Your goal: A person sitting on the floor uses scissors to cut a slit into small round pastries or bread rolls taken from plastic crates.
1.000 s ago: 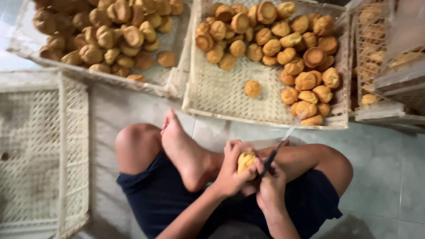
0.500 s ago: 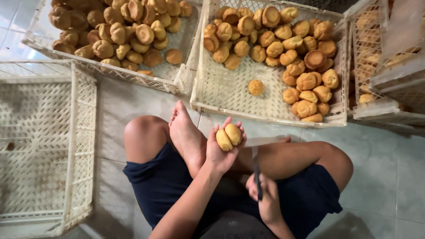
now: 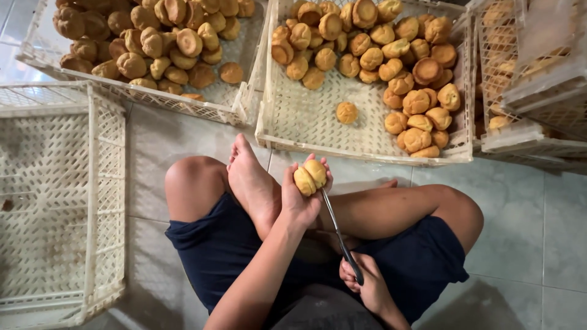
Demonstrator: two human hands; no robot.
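Observation:
I sit cross-legged on a tiled floor in dark shorts. My left hand (image 3: 301,198) is raised over my legs and grips a small golden bun (image 3: 310,176) that is split open down its middle. My right hand (image 3: 365,286) rests low near my lap and holds a knife (image 3: 336,226) by its dark handle. The thin blade points up toward the bun, its tip just below my left palm. Ahead, a white plastic crate (image 3: 306,131) holds many round buns (image 3: 397,58), with one bun (image 3: 347,112) lying alone on the mesh.
A second white crate (image 3: 202,110) full of buns sits at the far left. A crate (image 3: 61,201) with no buns in it stands at my left. More stacked crates (image 3: 538,91) with buns are at the right. Grey floor tiles surround my legs.
The knife has come out of the bun. My left hand lifted the split bun up and forward. My right hand dropped back toward my lap with the knife.

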